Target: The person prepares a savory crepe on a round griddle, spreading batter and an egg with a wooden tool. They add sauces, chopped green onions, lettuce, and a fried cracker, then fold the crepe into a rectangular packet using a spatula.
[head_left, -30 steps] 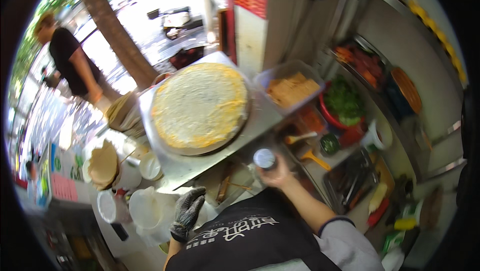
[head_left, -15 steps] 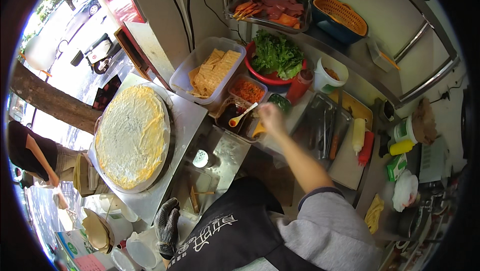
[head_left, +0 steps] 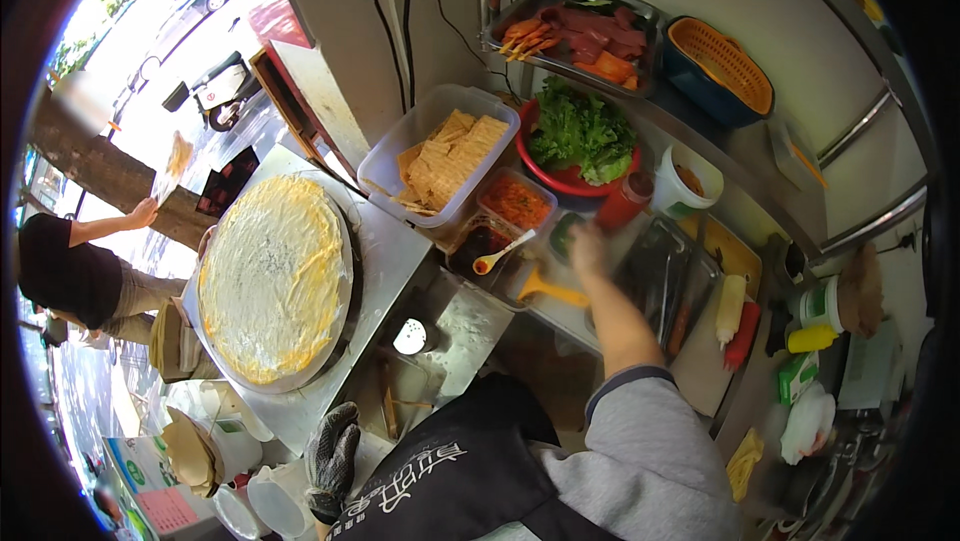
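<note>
My right hand (head_left: 588,249), bare and blurred, reaches into the small container of chopped greens (head_left: 564,232); its fingers cannot be made out. My left hand (head_left: 333,449) wears a dark grey knitted glove and hangs low beside the black apron, fingers loosely stretched and holding nothing. Left of centre, a large round crepe (head_left: 270,281) with yellow egg streaks covers the griddle. Near my right hand, a white spoon (head_left: 507,250) rests in a tub of dark sauce (head_left: 478,240). An orange-handled tool (head_left: 552,290) lies beside it. Behind them stands a tub of chopped orange-red filling (head_left: 517,203).
Crispy sheets fill a clear bin (head_left: 375,156); lettuce (head_left: 583,136) sits in a red bowl (head_left: 640,163). A meat tray (head_left: 645,91) and blue basket (head_left: 690,91) occupy the shelf. Sauce bottles (head_left: 731,309) stand right. A person (head_left: 75,266) is outside at left.
My right hand has moved toward me from above the containers, down to the greens. Outside, the person's arm has risen. The whole view has shifted slightly; my gloved left hand stays low.
</note>
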A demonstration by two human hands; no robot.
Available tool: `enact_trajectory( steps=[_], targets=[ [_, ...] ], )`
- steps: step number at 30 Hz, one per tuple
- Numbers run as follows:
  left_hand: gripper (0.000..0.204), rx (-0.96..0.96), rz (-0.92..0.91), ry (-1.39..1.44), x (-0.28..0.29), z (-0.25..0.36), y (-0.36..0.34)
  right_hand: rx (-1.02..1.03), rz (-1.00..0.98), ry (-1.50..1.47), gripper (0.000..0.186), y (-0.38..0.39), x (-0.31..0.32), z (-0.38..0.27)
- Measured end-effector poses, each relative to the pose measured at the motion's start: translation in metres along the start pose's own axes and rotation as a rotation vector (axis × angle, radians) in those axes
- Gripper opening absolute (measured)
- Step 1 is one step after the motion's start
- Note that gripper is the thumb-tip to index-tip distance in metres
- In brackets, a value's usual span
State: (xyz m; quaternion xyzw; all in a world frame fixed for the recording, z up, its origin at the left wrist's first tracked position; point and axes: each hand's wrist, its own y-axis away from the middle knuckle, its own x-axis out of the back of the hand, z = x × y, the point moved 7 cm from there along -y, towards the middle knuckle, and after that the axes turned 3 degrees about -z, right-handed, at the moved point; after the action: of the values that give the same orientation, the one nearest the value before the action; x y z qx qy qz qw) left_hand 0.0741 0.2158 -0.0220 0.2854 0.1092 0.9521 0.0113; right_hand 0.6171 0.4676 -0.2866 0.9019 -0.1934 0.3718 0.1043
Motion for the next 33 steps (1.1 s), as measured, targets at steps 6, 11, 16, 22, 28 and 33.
enact_trajectory(
  steps=[6, 11, 16, 22, 28, 33],
  targets=[
    [0.030, -0.051, 0.028, -0.054, 0.008, 0.011, -0.003, -0.131, 0.283, -1.080, 0.002, -0.041, -0.009, 0.069],
    [0.031, -0.057, 0.083, -0.133, 0.018, 0.000, 0.011, -0.537, -0.112, -1.403, 0.020, -0.002, -0.021, -0.002],
    [0.031, -0.129, 0.179, -0.107, 0.025, -0.022, 0.031, -0.462, -0.820, -1.601, 0.023, 0.090, -0.048, -0.245],
    [0.031, -0.082, 0.300, -0.019, 0.038, -0.040, 0.059, 0.017, -1.169, -1.005, 0.030, 0.204, -0.129, -0.469],
    [0.031, -0.102, 0.381, 0.004, 0.046, -0.059, 0.093, 0.998, -0.748, -0.388, 0.021, 0.218, -0.180, -0.597],
    [0.029, 0.001, 0.470, 0.098, 0.043, -0.097, 0.135, 1.330, -0.175, -0.559, 0.015, 0.255, -0.094, -0.667]
  ],
)
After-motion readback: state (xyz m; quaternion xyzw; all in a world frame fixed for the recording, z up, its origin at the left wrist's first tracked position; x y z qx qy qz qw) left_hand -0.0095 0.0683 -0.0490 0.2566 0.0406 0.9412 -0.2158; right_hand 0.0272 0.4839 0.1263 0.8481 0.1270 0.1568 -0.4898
